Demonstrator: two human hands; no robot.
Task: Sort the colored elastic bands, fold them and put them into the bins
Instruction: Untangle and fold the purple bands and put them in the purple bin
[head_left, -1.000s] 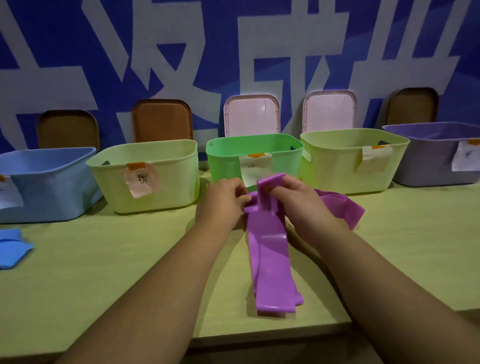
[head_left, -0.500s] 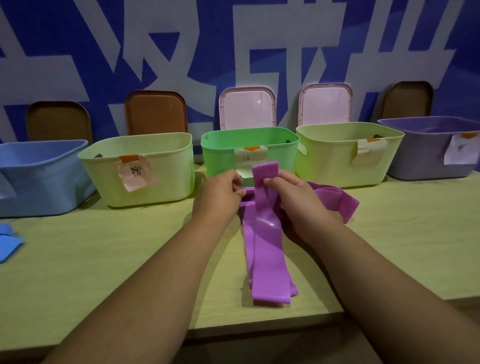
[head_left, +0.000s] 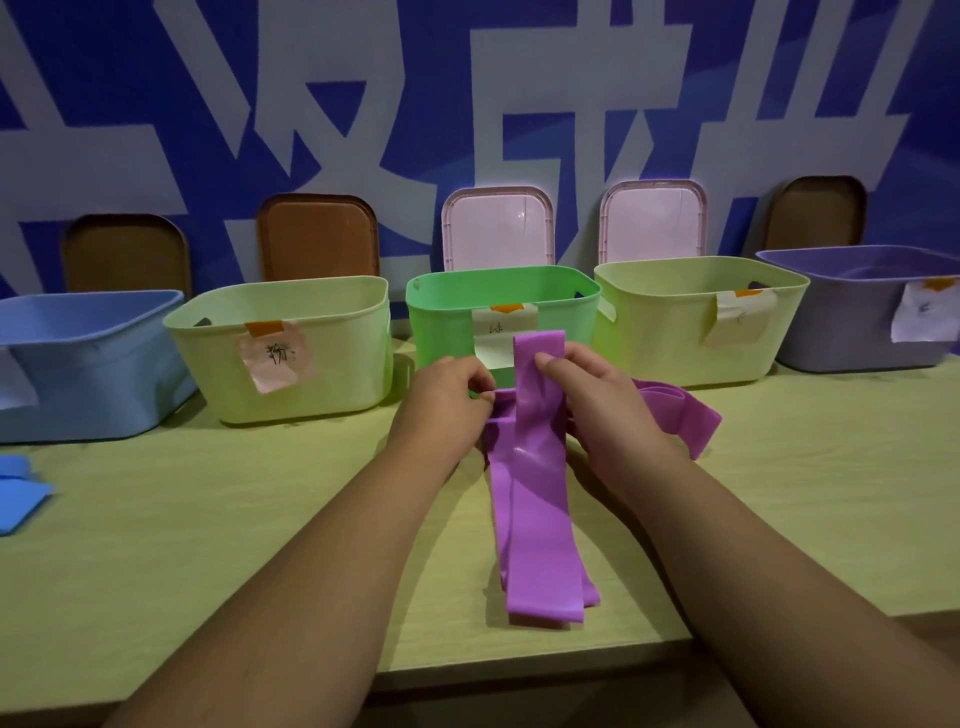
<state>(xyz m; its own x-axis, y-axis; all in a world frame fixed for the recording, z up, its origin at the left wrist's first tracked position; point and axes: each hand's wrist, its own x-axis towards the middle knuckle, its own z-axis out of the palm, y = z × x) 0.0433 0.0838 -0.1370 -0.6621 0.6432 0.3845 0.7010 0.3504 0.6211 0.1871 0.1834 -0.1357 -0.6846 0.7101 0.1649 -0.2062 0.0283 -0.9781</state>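
A long purple elastic band (head_left: 535, 499) hangs from my hands down onto the yellow-green table (head_left: 208, 519), its lower end near the front edge. My left hand (head_left: 447, 395) pinches its left edge. My right hand (head_left: 592, 400) grips the top of the band, whose end sticks up above my thumb. More purple band (head_left: 680, 415) lies on the table behind my right hand. A blue band (head_left: 18, 491) lies at the far left. Along the wall stand a blue bin (head_left: 88, 364), a pale green bin (head_left: 332, 358), a green bin (head_left: 447, 322), another pale green bin (head_left: 675, 322) and a purple bin (head_left: 841, 322).
Each bin carries a paper label. Brown lids (head_left: 317, 236) and pink lids (head_left: 498, 228) lean upright against the blue-and-white wall behind the bins. The table's front edge (head_left: 519, 660) runs just below the band's lower end.
My hands hold the purple band as before. Its top end now stands straighter above my right thumb. The view has tilted slightly, so the bins sit lower in the picture.
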